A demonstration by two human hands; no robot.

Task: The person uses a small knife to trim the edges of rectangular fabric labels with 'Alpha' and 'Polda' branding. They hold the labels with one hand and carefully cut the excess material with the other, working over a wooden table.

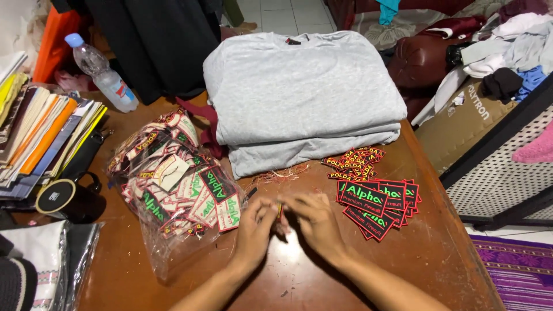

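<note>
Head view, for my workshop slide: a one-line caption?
Both hands pinch a small patch between a patch bag and loose patches, below folded grey shirts.

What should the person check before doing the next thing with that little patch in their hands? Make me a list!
1. Both hands on the small patch: left hand and right hand meet over the patch. Ok.
2. Grip firm enough: fingers hide most of it. Cannot tell.
3. Finished pile within reach: the stack of black patches with red edges lies just right of the hands. Ok.
4. Supply at hand: the clear bag of patches lies left, spilling open. Ok.
5. Table clean: loose thread scraps lie near the folded grey shirts. Not ok.
</note>
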